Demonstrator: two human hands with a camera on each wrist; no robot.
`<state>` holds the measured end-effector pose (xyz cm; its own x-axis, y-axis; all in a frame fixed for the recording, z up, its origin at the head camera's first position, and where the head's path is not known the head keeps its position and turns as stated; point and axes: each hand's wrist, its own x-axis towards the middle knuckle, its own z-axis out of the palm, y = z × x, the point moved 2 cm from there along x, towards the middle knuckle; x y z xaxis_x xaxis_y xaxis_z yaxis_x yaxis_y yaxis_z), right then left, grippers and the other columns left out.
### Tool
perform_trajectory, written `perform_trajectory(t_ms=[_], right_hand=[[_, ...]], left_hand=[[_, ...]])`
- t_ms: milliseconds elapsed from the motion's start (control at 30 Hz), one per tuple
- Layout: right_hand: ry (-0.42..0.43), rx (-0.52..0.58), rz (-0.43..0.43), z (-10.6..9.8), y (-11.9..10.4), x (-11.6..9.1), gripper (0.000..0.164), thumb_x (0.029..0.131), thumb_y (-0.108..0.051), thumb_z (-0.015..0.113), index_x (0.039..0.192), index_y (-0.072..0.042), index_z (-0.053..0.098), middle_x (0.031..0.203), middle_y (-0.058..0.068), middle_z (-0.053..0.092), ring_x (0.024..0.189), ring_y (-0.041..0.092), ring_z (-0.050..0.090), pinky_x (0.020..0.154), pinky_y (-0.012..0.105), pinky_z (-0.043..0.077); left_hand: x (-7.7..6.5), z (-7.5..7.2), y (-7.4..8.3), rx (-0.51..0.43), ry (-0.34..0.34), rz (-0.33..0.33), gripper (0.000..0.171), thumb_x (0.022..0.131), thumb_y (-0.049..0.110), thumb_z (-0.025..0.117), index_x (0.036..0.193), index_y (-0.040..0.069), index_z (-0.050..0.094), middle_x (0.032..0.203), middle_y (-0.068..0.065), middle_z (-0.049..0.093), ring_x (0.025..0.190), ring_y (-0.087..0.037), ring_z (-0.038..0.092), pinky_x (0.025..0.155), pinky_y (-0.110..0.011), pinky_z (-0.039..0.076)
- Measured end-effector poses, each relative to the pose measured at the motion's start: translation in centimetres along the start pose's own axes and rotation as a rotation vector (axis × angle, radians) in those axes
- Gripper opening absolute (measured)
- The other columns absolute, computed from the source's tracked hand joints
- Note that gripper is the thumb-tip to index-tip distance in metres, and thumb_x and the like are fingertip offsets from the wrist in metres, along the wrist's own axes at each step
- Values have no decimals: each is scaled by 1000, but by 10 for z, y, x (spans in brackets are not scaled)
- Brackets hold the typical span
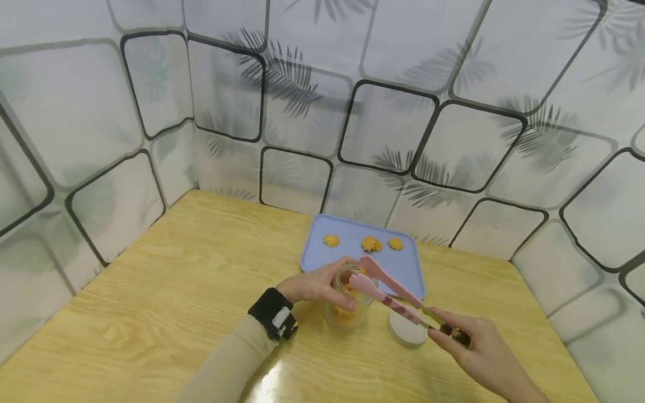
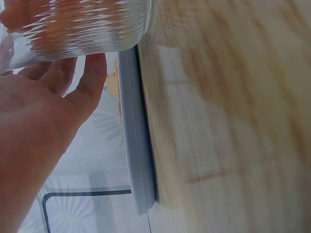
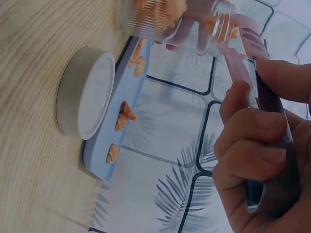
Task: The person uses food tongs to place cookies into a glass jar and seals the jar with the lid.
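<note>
My left hand (image 1: 319, 286) grips a clear ribbed glass jar (image 2: 92, 36) around its side, thumb at the front, and the jar stands on the table. Inside the jar lie orange shell-like snack pieces (image 3: 165, 12). My right hand (image 1: 478, 342) holds a pair of tongs (image 1: 396, 286) with pink ends and a metal handle, fingers curled round the handle. Both pink tips (image 3: 250, 36) are right at the jar's open mouth. One orange piece (image 3: 234, 32) shows at the mouth beside the tips; whether they pinch it I cannot tell.
Behind the jar is a blue tray (image 1: 314, 229) bearing several orange pieces (image 1: 331, 240). A round white lid (image 1: 407, 329) rests on the wooden table (image 1: 166, 291) to the right of the jar, below the tongs. Patterned curtain-like sheets (image 1: 302, 123) border the table's back and sides.
</note>
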<state>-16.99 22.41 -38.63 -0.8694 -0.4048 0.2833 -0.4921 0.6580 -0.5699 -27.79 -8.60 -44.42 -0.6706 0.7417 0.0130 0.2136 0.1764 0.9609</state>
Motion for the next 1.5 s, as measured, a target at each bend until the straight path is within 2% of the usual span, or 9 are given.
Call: perform_trajectory(t_ms=[300,633,900,1000,1233,1400,1500], right_hand=[[13,6,-15,2,0,1,31,94,-6,72,124,-2,71,76,-13,66,47,-6,37,40,22,38],[6,64,-28,2,6,0,31,94,-3,71,124,0,70,76,-13,65,48,-7,32,39,21,36],[8,73,-74,3,6,-1,33,93,-1,71,125,0,69,77,-12,64,48,-9,32,38,19,35],[1,77,-69,3,6,-1,33,93,-1,71,126,-2,69,78,-12,65,48,-9,32,38,20,35],[3,81,-51,4,4,-1,32,94,-3,71,126,-1,69,76,-10,63,48,-12,29,37,20,33],[21,107,-70,5,3,-1,32,94,0,69,126,1,68,76,-7,64,49,-11,29,38,19,34],[25,116,-63,6,4,0,32,94,1,69,126,3,67,77,-8,63,49,-10,31,38,20,34]], left_hand=[[0,0,3,-38,-6,11,87,88,33,79,158,28,27,157,-5,42,142,-19,43,115,-44,37],[0,1,3,-24,-5,4,83,89,34,79,156,32,30,160,-2,37,142,-20,42,111,-44,40],[2,1,3,-35,1,1,82,89,26,79,156,29,30,162,-2,35,148,-24,34,114,-47,38],[2,1,3,-36,6,-8,82,89,26,79,155,29,31,161,-2,36,148,-23,34,115,-47,36],[1,0,2,-51,1,7,84,87,29,80,155,29,31,155,-5,44,137,-19,46,114,-45,37],[2,0,2,-53,4,7,86,87,29,81,156,27,29,152,-5,47,133,-18,48,114,-42,38],[2,1,3,-59,7,9,86,87,26,81,156,26,29,153,-5,45,136,-18,45,116,-44,35]])
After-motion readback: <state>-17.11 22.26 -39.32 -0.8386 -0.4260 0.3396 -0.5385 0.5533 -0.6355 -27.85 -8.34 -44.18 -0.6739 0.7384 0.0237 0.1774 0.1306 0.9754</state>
